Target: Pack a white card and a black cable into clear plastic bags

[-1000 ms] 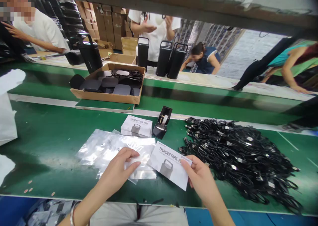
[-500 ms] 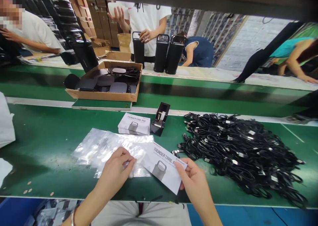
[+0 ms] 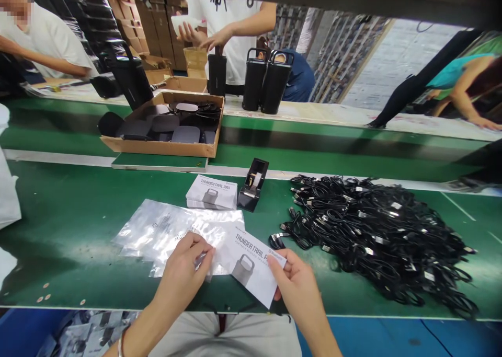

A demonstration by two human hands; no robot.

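My right hand (image 3: 295, 276) grips a white printed booklet (image 3: 251, 273) by its right end, thumb on top; its cover reads "Thunder Trail Pro" above a speaker picture. With thumb and fingers pinched together, my left hand (image 3: 192, 263) holds the edge of a clear plastic bag (image 3: 221, 255). The booklet's left end meets the bag; whether it lies inside the mouth or over it I cannot tell. More clear bags (image 3: 143, 221) lie spread beneath and left of my left hand. Behind them sits a stack of matching booklets (image 3: 212, 192).
A black holder (image 3: 253, 184) stands beside the stack. Black cables (image 3: 376, 242) heap up on the right. A cardboard box (image 3: 168, 147) of dark flat parts sits further back. Across the bench, co-workers stand near black speakers (image 3: 254, 82). A blue bin (image 3: 29, 328) is below left.
My right hand and the booklet have shifted slightly left, toward my left hand and the bag. Across the bench, a co-worker's arm has risen above a black speaker.
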